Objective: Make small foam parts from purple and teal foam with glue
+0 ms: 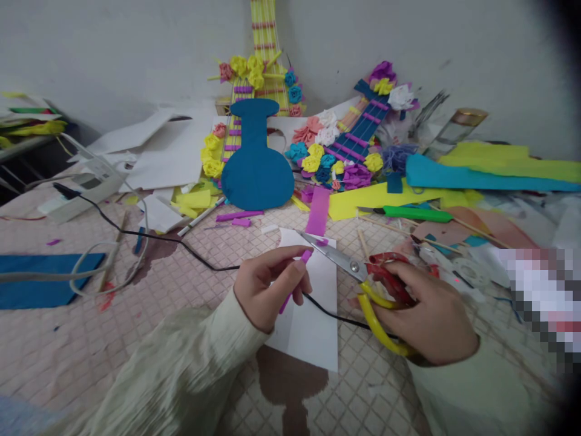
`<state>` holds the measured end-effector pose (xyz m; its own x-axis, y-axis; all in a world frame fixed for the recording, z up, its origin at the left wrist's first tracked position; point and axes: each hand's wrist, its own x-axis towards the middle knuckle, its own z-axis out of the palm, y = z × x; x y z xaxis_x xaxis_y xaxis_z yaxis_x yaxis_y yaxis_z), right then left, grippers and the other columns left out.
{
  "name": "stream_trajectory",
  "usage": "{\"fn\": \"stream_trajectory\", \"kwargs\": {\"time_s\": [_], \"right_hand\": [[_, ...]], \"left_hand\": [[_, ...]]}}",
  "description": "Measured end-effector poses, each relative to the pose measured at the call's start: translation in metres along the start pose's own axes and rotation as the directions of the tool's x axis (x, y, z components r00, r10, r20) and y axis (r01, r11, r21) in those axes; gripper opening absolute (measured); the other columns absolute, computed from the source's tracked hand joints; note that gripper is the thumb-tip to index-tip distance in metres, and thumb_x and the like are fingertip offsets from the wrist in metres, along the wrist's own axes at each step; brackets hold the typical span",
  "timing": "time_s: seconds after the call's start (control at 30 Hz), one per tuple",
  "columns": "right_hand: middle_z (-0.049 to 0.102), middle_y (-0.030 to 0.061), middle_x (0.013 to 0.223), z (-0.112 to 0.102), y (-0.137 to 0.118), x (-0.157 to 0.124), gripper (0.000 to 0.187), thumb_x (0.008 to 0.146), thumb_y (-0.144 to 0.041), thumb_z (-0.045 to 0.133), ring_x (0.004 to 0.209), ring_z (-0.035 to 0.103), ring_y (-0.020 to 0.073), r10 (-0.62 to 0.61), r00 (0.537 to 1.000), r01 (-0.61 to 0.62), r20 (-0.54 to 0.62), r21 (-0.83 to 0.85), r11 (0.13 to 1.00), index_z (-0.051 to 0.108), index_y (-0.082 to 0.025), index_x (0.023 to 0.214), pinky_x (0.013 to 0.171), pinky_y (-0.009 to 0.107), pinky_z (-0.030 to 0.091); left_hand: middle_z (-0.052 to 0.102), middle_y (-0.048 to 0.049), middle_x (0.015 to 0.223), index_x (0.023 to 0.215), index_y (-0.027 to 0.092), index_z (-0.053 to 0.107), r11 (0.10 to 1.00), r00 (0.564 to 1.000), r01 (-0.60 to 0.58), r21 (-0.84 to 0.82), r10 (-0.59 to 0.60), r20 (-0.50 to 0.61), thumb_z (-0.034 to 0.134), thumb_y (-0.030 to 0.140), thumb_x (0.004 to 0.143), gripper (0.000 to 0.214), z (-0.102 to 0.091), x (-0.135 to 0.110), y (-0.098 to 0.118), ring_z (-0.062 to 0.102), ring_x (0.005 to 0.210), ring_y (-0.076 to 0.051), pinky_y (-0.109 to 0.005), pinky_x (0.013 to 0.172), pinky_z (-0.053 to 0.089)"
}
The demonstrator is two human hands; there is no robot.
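Note:
Pinched between the thumb and fingers of my left hand [275, 284] is a narrow purple paper strip [305, 257], its lower end showing below the fingers. My right hand [431, 309] grips scissors [356, 266] with red and yellow handles. Their blades look closed or nearly so, and the tips point up and left, just beyond the strip. Beneath both hands lies a white paper sheet [318, 330], with a small purple scrap by the blades. A wider purple strip [319, 209] lies behind the sheet. A black cord runs under my left hand.
A blue guitar-shaped cutout [258, 175] leans upright at the back, beside flower-decorated paper instruments [358, 139]. To the right are a green-handled knife [417, 213], yellow paper and a glass jar [458, 130]. A power strip [82, 191] and blue paper [40, 278] lie left.

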<state>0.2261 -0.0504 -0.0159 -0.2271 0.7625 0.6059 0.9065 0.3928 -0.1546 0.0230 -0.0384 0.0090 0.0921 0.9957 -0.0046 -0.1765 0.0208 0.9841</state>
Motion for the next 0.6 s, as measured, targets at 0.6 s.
{"fn": "stream_trajectory", "kwargs": {"time_s": [0.6], "right_hand": [[0.056, 0.006, 0.069, 0.001, 0.002, -0.0011, 0.037, 0.065, -0.043, 0.057, 0.055, 0.055, 0.0167, -0.032, 0.996, 0.027, 0.087, 0.06, 0.998, 0.047, -0.015, 0.087, 0.048, 0.027, 0.045]], "left_hand": [[0.036, 0.0038, 0.049, 0.077, 0.015, 0.056, 0.978, 0.984, -0.17, 0.124, 0.162, 0.069, 0.036, 0.022, 0.081, 0.021, -0.0028, -0.0007, -0.0025, 0.03, 0.047, -0.01, -0.028, 0.048, 0.021]]}}
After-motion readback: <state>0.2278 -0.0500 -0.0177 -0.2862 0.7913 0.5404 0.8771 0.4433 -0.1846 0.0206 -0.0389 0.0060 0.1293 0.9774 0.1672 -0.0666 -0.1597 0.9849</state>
